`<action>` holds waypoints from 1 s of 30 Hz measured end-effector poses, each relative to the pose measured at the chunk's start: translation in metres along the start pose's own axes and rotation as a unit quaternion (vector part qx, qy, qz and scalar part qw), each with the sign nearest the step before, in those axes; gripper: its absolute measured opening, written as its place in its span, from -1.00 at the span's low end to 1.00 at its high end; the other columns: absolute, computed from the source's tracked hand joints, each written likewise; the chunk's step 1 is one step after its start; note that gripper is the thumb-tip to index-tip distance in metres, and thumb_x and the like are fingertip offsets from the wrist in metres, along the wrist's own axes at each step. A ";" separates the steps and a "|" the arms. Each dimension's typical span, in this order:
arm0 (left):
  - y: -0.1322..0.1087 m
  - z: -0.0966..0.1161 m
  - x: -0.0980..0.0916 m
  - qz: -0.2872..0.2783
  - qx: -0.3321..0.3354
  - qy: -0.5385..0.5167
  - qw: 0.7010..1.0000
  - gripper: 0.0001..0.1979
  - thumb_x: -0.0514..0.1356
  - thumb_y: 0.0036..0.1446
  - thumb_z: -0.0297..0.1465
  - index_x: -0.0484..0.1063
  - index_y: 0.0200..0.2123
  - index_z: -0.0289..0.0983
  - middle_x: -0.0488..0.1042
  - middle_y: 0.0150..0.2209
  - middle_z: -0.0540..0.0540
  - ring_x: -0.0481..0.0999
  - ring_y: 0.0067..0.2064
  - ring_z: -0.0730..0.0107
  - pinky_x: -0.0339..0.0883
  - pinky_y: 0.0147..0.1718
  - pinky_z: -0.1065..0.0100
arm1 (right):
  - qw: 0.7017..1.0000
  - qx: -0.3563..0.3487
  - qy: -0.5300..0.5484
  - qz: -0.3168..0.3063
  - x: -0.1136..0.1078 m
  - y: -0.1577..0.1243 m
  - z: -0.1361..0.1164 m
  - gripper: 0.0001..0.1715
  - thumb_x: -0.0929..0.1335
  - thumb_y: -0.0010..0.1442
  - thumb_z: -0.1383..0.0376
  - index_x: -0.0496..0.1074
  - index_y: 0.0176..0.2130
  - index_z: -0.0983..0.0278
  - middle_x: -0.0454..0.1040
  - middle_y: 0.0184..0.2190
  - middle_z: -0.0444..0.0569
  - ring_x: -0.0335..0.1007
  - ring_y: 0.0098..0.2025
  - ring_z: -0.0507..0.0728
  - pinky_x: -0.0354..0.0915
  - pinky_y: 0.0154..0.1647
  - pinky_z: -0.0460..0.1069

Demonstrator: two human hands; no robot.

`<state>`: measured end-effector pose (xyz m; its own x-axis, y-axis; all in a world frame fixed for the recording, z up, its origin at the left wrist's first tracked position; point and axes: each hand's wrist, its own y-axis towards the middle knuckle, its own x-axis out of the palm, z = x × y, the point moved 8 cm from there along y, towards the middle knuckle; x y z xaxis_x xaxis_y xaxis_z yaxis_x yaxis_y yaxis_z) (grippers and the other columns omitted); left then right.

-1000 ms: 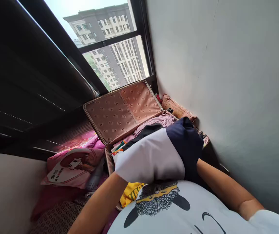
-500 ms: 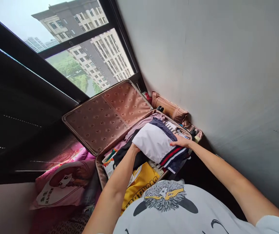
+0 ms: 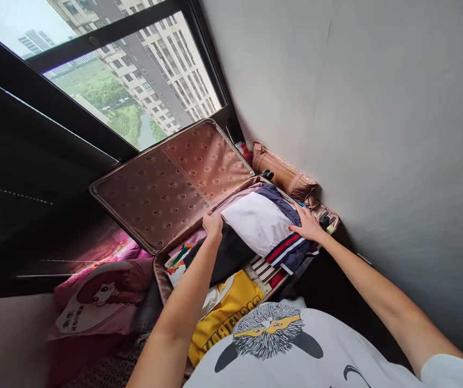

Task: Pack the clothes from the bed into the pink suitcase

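Note:
A white and navy garment (image 3: 257,221) with red and white striped trim lies spread over the clothes in an open suitcase (image 3: 159,283). At its left corner my left hand (image 3: 214,223) is closed, seemingly pinching the edge; the fingertips are partly hidden. My right hand (image 3: 309,225) rests on the garment's navy right side, its fingers spread. Beneath my left wrist and the white cloth lies a black garment (image 3: 231,256). Nearer to me is a yellow garment (image 3: 231,312) with dark lettering, beside black and white striped cloth (image 3: 260,269).
The suitcase lid (image 3: 174,183), lined in patterned pink, leans back below the window (image 3: 134,81). Behind the case, a brown zipped bag (image 3: 283,170) lies along the grey wall (image 3: 356,108). Pink printed cloth (image 3: 102,302) is heaped at the left.
My left hand has come out from under the white cloth and moved up and left to its corner. The garment lies flatter, showing more black cloth. My right hand has shifted slightly right.

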<state>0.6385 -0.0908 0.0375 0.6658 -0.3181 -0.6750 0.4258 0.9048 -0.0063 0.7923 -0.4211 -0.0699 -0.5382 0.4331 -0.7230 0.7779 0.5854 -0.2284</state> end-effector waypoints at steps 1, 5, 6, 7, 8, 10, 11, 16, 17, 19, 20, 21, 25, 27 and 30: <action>-0.007 0.006 0.003 -0.004 0.032 0.036 0.999 -0.50 0.20 0.37 -0.24 0.39 0.33 -0.20 0.36 0.32 -0.37 0.26 0.40 -0.21 0.20 0.34 -0.22 | 0.999 -0.013 -0.049 0.011 0.002 -0.007 -0.008 0.17 0.46 0.19 0.03 -0.06 0.57 0.13 -0.18 0.58 0.23 -0.19 0.55 0.57 -0.06 0.45 0.51; -0.066 0.032 0.062 -0.178 0.288 0.261 0.904 -0.20 0.22 0.29 0.04 0.16 0.50 -0.03 -0.07 0.56 -0.24 -0.31 0.55 -0.47 -0.14 0.36 -0.50 | 0.975 -0.125 -0.177 -0.041 0.034 -0.040 -0.044 0.28 0.53 0.07 -0.20 -0.06 0.55 -0.15 -0.50 0.61 0.04 -0.53 0.56 0.72 -0.06 0.35 0.64; -0.080 0.028 0.080 -0.234 0.322 0.297 0.868 -0.12 0.26 0.22 0.11 0.11 0.52 0.03 -0.19 0.59 -0.19 -0.42 0.53 -0.55 -0.20 0.33 -0.58 | 0.969 -0.137 -0.196 -0.066 0.044 -0.045 -0.046 0.33 0.55 0.02 -0.22 -0.08 0.54 -0.19 -0.52 0.61 0.02 -0.55 0.55 0.75 -0.06 0.32 0.67; -0.088 0.019 0.095 -0.277 0.332 0.321 0.843 -0.05 0.29 0.16 0.16 0.07 0.53 0.09 -0.29 0.60 -0.15 -0.50 0.52 -0.61 -0.24 0.29 -0.65 | 0.963 -0.138 -0.213 -0.088 0.053 -0.048 -0.044 0.38 0.57 -0.02 -0.22 -0.11 0.54 -0.22 -0.54 0.61 0.02 -0.57 0.54 0.78 -0.06 0.29 0.69; -0.090 0.009 0.107 -0.307 0.324 0.337 0.829 0.01 0.31 0.11 0.19 0.02 0.53 0.12 -0.36 0.60 -0.13 -0.55 0.50 -0.66 -0.25 0.25 -0.69 | 0.959 -0.129 -0.228 -0.107 0.061 -0.047 -0.039 0.43 0.58 -0.05 -0.21 -0.14 0.54 -0.24 -0.56 0.60 0.04 -0.57 0.53 0.80 -0.05 0.27 0.71; -0.084 -0.014 0.124 -0.340 0.288 0.352 0.823 0.07 0.33 0.08 0.21 -0.05 0.54 0.15 -0.44 0.60 -0.15 -0.56 0.49 -0.71 -0.24 0.20 -0.75 | 0.954 -0.096 -0.248 -0.139 0.075 -0.041 -0.023 0.50 0.61 -0.06 -0.17 -0.23 0.55 -0.23 -0.61 0.59 0.11 -0.57 0.53 0.82 0.00 0.23 0.71; -0.080 -0.024 0.132 -0.349 0.275 0.355 0.822 0.08 0.32 0.09 0.22 -0.08 0.55 0.15 -0.46 0.60 -0.16 -0.56 0.49 -0.71 -0.23 0.19 -0.75 | 0.952 -0.081 -0.254 -0.153 0.081 -0.036 -0.015 0.54 0.61 -0.06 -0.14 -0.28 0.55 -0.20 -0.63 0.59 0.15 -0.56 0.53 0.81 0.04 0.22 0.70; -0.071 -0.047 0.157 -0.362 0.290 0.362 0.809 0.03 0.22 0.13 0.28 -0.10 0.55 0.15 -0.51 0.60 -0.16 -0.60 0.50 -0.63 -0.41 0.22 -0.72 | 0.940 -0.043 -0.278 -0.195 0.104 -0.015 0.006 0.71 0.63 -0.11 -0.12 -0.49 0.55 -0.11 -0.68 0.57 0.26 -0.54 0.52 0.85 0.06 0.19 0.70; -0.071 -0.047 0.159 -0.361 0.291 0.363 0.808 0.02 0.20 0.14 0.28 -0.09 0.55 0.15 -0.50 0.60 -0.15 -0.60 0.50 -0.61 -0.44 0.23 -0.71 | 0.937 -0.035 -0.283 -0.201 0.106 -0.013 0.008 0.73 0.63 -0.12 -0.11 -0.51 0.55 -0.10 -0.69 0.56 0.27 -0.54 0.51 0.86 0.05 0.19 0.71; -0.071 -0.045 0.161 -0.365 0.281 0.362 0.810 0.02 0.18 0.15 0.30 -0.09 0.55 0.14 -0.50 0.60 -0.13 -0.60 0.51 -0.59 -0.45 0.26 -0.67 | 0.932 -0.029 -0.287 -0.219 0.107 -0.010 0.010 0.74 0.63 -0.12 -0.11 -0.52 0.55 -0.08 -0.66 0.57 0.31 -0.53 0.52 0.85 0.04 0.20 0.69; -0.071 -0.043 0.162 -0.370 0.272 0.359 0.813 0.02 0.17 0.14 0.31 -0.08 0.55 0.14 -0.50 0.60 -0.12 -0.60 0.51 -0.59 -0.45 0.27 -0.66 | 0.930 -0.030 -0.288 -0.227 0.107 -0.010 0.011 0.72 0.62 -0.11 -0.11 -0.51 0.55 -0.06 -0.62 0.57 0.33 -0.52 0.52 0.83 0.05 0.22 0.68; -0.073 -0.041 0.162 -0.380 0.262 0.352 0.814 0.03 0.17 0.12 0.32 -0.08 0.55 0.14 -0.50 0.60 -0.10 -0.60 0.51 -0.58 -0.46 0.28 -0.65 | 0.928 -0.033 -0.291 -0.232 0.106 -0.011 0.012 0.69 0.60 -0.09 -0.11 -0.48 0.56 -0.04 -0.58 0.57 0.36 -0.48 0.53 0.82 0.06 0.23 0.65; -0.082 -0.033 0.160 -0.408 0.236 0.296 0.831 0.05 0.21 0.08 0.33 -0.01 0.54 0.14 -0.45 0.60 -0.14 -0.59 0.52 -0.55 -0.58 0.29 -0.60 | 0.930 -0.066 -0.313 -0.181 0.098 -0.012 0.023 0.53 0.53 -0.05 -0.15 -0.28 0.58 0.07 -0.36 0.56 0.45 -0.23 0.51 0.79 0.15 0.20 0.61; -0.089 -0.031 0.156 -0.410 0.233 0.255 0.844 -0.01 0.22 0.15 0.26 0.04 0.54 0.06 -0.40 0.60 -0.20 -0.56 0.53 -0.51 -0.56 0.31 -0.58 | 0.936 -0.105 -0.308 -0.134 0.095 -0.008 0.030 0.40 0.44 0.01 -0.21 -0.17 0.57 0.12 -0.20 0.54 0.46 -0.09 0.47 0.79 0.18 0.14 0.63; -0.108 -0.036 0.135 -0.378 0.242 0.195 0.872 -0.17 0.23 0.28 0.06 0.15 0.52 -0.07 -0.27 0.59 -0.29 -0.46 0.54 -0.50 -0.34 0.32 -0.60 | 0.946 -0.148 -0.281 -0.072 0.089 -0.002 0.040 0.34 0.34 0.01 -0.31 -0.06 0.56 0.12 -0.04 0.49 0.48 0.07 0.39 0.84 0.21 0.00 0.70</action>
<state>0.6605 -0.2214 -0.0791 -0.1368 -0.5661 -0.8129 0.9241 0.2227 -0.3106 0.7554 -0.4112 -0.1594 -0.3095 -0.0487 -0.9497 0.5401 0.8129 -0.2177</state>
